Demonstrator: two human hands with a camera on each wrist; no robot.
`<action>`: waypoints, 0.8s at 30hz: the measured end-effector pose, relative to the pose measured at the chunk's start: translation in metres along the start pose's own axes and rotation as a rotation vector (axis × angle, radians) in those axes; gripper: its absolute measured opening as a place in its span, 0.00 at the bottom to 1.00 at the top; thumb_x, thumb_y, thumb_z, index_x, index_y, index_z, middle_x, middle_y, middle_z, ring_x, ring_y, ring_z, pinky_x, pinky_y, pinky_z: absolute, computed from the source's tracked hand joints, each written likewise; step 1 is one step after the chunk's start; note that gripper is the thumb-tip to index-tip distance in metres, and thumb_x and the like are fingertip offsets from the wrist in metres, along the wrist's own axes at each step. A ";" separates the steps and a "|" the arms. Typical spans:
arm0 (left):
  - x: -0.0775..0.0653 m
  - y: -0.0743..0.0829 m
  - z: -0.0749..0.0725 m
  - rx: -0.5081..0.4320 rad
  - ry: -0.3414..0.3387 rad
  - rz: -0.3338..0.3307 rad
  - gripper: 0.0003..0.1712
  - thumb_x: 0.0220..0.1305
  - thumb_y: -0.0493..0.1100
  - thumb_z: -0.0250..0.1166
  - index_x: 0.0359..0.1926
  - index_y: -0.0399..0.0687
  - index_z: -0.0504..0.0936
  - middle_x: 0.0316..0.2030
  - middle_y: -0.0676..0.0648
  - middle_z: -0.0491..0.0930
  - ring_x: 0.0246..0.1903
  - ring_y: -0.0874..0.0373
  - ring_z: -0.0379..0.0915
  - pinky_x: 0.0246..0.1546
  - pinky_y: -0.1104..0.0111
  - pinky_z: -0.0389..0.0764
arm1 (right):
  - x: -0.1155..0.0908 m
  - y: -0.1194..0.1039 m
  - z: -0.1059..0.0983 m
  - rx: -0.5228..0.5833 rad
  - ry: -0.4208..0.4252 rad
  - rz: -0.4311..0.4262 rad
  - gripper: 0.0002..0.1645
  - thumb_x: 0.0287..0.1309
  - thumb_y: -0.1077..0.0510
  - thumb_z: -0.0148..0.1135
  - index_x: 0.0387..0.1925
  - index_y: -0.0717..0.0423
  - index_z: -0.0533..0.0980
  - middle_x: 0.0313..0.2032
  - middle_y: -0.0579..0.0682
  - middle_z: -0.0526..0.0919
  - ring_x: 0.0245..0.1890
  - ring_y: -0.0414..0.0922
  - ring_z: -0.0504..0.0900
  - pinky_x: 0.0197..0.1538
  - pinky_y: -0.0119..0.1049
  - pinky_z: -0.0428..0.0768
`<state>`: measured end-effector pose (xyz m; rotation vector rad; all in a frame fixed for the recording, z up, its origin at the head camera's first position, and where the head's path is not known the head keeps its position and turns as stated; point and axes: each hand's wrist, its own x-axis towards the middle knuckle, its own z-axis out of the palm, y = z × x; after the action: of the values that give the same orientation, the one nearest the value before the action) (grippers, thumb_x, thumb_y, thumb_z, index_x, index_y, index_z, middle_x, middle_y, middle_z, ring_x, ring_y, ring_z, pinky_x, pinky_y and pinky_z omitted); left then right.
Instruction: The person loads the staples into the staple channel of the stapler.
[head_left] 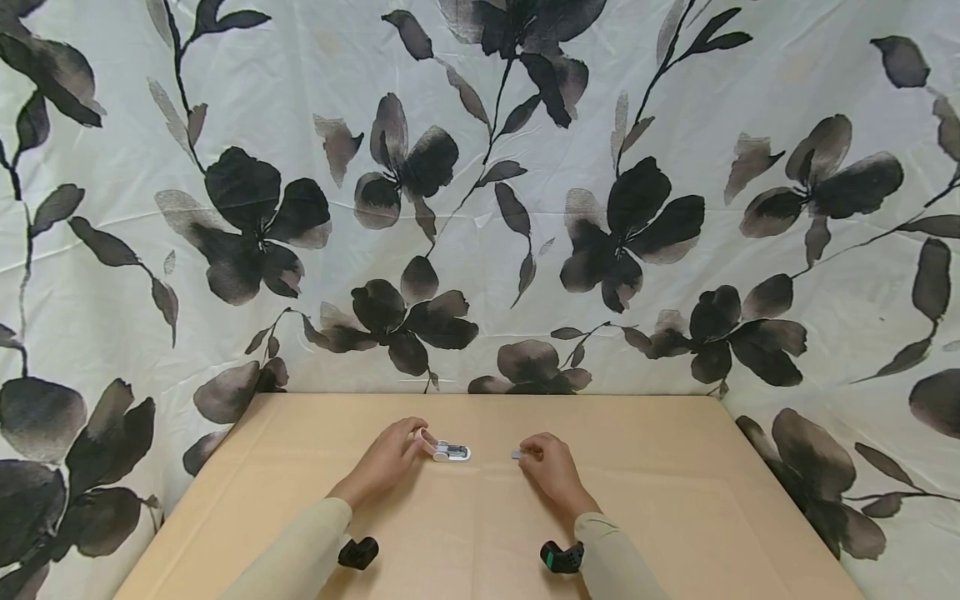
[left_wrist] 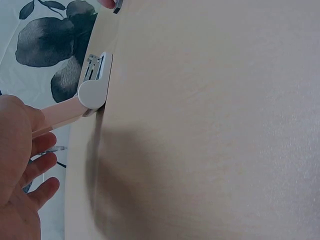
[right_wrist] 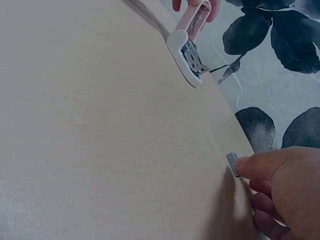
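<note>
A small pink-and-white stapler [head_left: 452, 452] lies opened on the table, its pink top arm [left_wrist: 62, 113] swung back from the white base [left_wrist: 94, 94]. My left hand [head_left: 384, 463] grips that pink arm between thumb and fingers, the other fingers loosely spread below in the left wrist view. The metal staple channel [right_wrist: 194, 58] lies exposed in the base. To the right, my right hand [head_left: 553, 472] pinches a short grey strip of staples [right_wrist: 233, 164] between thumb and fingers, close over the table and apart from the stapler.
The tan tabletop [head_left: 480, 533] spreads under both hands. Behind it and at its sides hangs a white cloth [head_left: 480, 250] with dark printed flowers. A black device [head_left: 358, 552] sits at the left wrist, and another black device [head_left: 561, 557] at the right.
</note>
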<state>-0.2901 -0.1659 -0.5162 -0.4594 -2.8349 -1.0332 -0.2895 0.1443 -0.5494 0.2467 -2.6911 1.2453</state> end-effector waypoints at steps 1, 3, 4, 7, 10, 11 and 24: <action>0.000 0.000 0.000 -0.001 -0.001 -0.003 0.15 0.76 0.40 0.60 0.60 0.43 0.78 0.59 0.42 0.82 0.68 0.41 0.72 0.72 0.45 0.70 | 0.000 0.000 0.000 0.001 -0.001 -0.001 0.07 0.59 0.67 0.69 0.41 0.60 0.86 0.44 0.54 0.86 0.44 0.49 0.83 0.52 0.47 0.85; 0.000 0.000 0.000 -0.004 -0.002 -0.008 0.15 0.76 0.40 0.60 0.60 0.43 0.78 0.59 0.42 0.81 0.68 0.40 0.72 0.72 0.45 0.70 | 0.000 0.001 0.001 -0.002 -0.002 -0.002 0.07 0.59 0.66 0.70 0.40 0.60 0.86 0.43 0.53 0.86 0.43 0.48 0.82 0.50 0.45 0.85; 0.000 0.000 0.000 -0.005 -0.004 -0.010 0.15 0.76 0.40 0.60 0.60 0.43 0.78 0.60 0.41 0.81 0.68 0.40 0.71 0.72 0.45 0.70 | 0.001 0.001 0.001 -0.004 -0.003 -0.008 0.07 0.58 0.67 0.70 0.40 0.60 0.86 0.43 0.53 0.86 0.42 0.47 0.81 0.50 0.45 0.84; 0.000 0.000 0.000 -0.009 -0.005 -0.014 0.15 0.77 0.40 0.59 0.60 0.43 0.78 0.59 0.41 0.81 0.68 0.41 0.72 0.72 0.45 0.70 | 0.002 0.002 0.002 -0.011 -0.007 -0.012 0.07 0.58 0.66 0.71 0.40 0.59 0.86 0.42 0.53 0.86 0.42 0.47 0.81 0.50 0.45 0.84; 0.001 -0.001 0.000 -0.005 -0.007 -0.006 0.15 0.77 0.40 0.59 0.60 0.41 0.78 0.58 0.41 0.82 0.67 0.40 0.73 0.71 0.45 0.71 | 0.003 0.003 0.002 -0.015 -0.010 -0.016 0.07 0.57 0.66 0.72 0.39 0.59 0.86 0.42 0.53 0.86 0.42 0.48 0.81 0.51 0.46 0.84; 0.002 -0.001 -0.001 -0.003 -0.007 -0.003 0.15 0.77 0.40 0.59 0.59 0.41 0.78 0.58 0.41 0.82 0.66 0.40 0.73 0.71 0.45 0.71 | 0.004 0.002 0.002 -0.012 -0.012 -0.011 0.07 0.57 0.66 0.72 0.39 0.59 0.86 0.42 0.53 0.86 0.42 0.48 0.81 0.51 0.46 0.84; 0.001 0.000 -0.003 -0.001 -0.021 -0.007 0.15 0.76 0.40 0.60 0.59 0.40 0.79 0.57 0.42 0.83 0.65 0.41 0.75 0.70 0.45 0.72 | 0.005 -0.001 0.003 -0.023 -0.035 0.024 0.07 0.57 0.64 0.74 0.39 0.59 0.86 0.43 0.53 0.84 0.44 0.49 0.81 0.55 0.49 0.83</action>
<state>-0.2910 -0.1672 -0.5140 -0.4640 -2.8565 -1.0375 -0.2945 0.1414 -0.5496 0.2360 -2.7447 1.2265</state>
